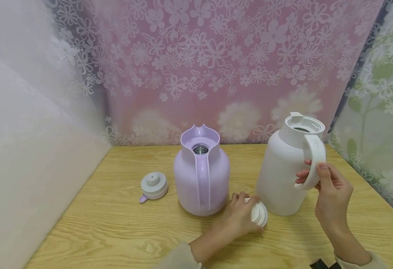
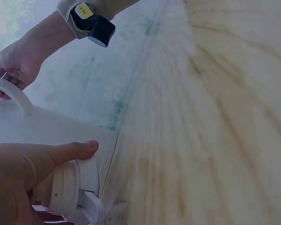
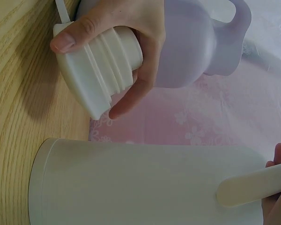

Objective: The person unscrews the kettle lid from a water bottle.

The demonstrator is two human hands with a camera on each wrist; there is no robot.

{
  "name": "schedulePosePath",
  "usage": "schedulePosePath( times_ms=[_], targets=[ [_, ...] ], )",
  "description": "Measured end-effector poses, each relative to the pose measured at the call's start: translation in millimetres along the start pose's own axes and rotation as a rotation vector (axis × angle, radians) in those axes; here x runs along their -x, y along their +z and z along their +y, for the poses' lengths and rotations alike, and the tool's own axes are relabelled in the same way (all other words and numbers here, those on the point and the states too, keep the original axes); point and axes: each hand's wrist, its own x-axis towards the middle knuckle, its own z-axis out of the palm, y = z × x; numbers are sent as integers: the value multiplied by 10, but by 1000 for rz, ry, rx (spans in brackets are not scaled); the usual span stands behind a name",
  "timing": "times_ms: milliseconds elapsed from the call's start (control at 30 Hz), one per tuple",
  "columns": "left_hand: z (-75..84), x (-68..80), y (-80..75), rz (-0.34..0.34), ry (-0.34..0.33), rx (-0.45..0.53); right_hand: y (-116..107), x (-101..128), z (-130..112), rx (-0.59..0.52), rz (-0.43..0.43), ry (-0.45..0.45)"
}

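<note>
Head view: a tall white plastic thermos jug (image 1: pixel 282 175) is stood on the right of a pale wooden surface (image 1: pixel 115 224), steadied by the right hand (image 1: pixel 331 190), whose fingers are curled round its handle. Its mouth is left open, because its white ribbed screw lid (image 1: pixel 258 214) is gripped by the left hand (image 1: pixel 240 215) low beside the base. A lilac plastic jug (image 1: pixel 201 173) is stood open at centre, its grey-and-lilac lid (image 1: pixel 153 185) laid apart to the left.

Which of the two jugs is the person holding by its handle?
The white jug, on the right; the right hand grips its handle. The purple jug stands untouched.
</note>
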Motion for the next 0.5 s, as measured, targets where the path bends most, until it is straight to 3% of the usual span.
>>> schedulePosePath(
  times_ms=[233, 500],
  targets=[
    [18, 10, 40, 1, 5, -154, -1, -1, 4, -2, 5, 4],
    [44, 34, 63, -6, 2, -237, -4, 3, 6, -1, 6, 8]
  ],
)
